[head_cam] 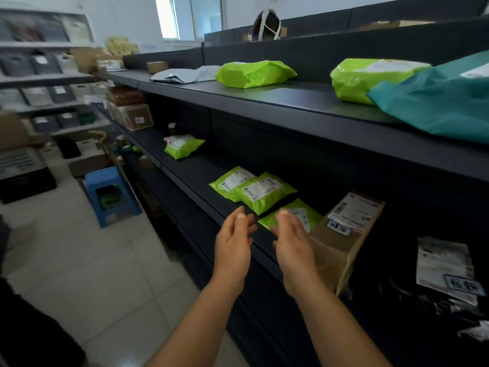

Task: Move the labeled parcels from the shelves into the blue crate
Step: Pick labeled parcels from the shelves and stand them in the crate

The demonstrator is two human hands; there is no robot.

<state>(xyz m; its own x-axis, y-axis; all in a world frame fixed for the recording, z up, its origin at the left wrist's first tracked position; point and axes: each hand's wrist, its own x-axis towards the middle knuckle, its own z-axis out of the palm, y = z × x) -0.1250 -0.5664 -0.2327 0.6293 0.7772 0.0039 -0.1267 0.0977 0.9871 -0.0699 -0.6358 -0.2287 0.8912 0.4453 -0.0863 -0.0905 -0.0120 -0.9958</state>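
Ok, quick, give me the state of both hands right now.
Left hand: open, fingers extended, holding nothing.
Right hand: open, holding nothing, fingertips over the green labeled parcel at the shelf edge; contact cannot be told.

This is a parcel depot or courier pickup room. Dark shelves (264, 99) run from 3 o'clock toward 11, carrying labelled green mailers (254, 74) and a taped carton (341, 234). At 9 o'clock, white racks (47, 78) hold rows of grey bags above a tiled floor (92, 260).
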